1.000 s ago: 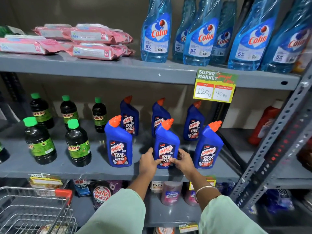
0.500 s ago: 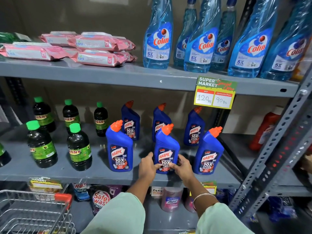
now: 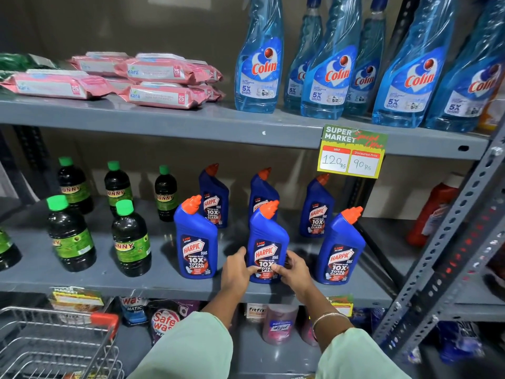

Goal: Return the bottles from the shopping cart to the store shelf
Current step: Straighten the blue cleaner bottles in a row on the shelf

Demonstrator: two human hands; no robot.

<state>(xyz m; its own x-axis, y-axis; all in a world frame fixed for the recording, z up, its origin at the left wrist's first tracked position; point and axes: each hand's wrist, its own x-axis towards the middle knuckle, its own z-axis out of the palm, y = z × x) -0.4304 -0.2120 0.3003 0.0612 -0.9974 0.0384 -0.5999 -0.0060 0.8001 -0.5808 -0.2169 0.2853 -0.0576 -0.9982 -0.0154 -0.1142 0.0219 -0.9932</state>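
Cart corner [image 3: 103, 321] lies nearest, low and left of the middle front Harpic bottle [image 3: 266, 242]. My left hand [image 3: 236, 272] and right hand [image 3: 296, 270] flank that bottle's lower label, fingers curled onto it from either side, thumbs nearly meeting in front. Both equally near. Bottle stands upright on the middle shelf [image 3: 136, 283], long axis vertical, directly ahead of my hands. Judgement: seated; next move is letting go. Back-row Harpic [image 3: 262, 192] stands just behind it.

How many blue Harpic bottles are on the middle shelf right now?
6. Front row: left, middle held between the left hand and right hand, right. Back row: left, middle, right. Others may be hidden.
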